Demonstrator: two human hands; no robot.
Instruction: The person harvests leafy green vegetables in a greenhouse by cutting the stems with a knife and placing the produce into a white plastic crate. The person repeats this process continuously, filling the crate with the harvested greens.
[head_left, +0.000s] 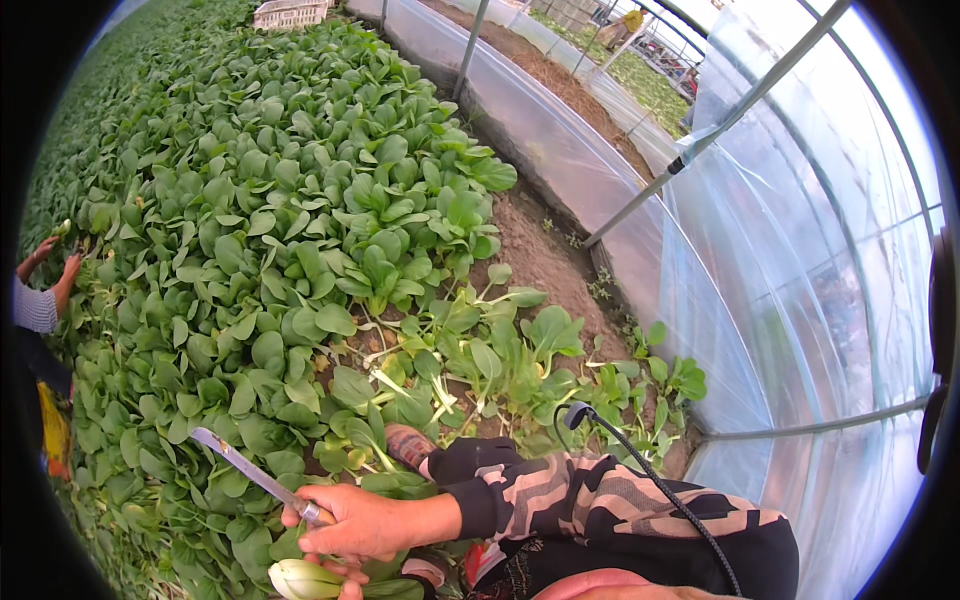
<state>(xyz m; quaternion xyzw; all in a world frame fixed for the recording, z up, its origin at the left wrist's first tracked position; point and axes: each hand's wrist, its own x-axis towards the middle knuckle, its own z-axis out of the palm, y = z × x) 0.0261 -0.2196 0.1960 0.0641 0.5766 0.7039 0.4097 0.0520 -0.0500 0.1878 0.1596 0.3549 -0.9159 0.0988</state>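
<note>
My right hand grips a knife by its short wooden handle. The long, narrow blade points up and left over the leaves, with dark specks near its tip. Just below, my left hand is partly cut off by the bottom edge and partly covered by the right. It holds a head of bok choy, pale base to the left and green leaves to the right. Around both hands grow dense bok choy plants. Loose leaves and pale stalks lie on the soil beyond my patterned shoe.
At the left, another person's hands work among the plants. A white plastic crate stands at the far end. Plastic sheeting and metal poles border the bed on the right. A black cord crosses my sleeve.
</note>
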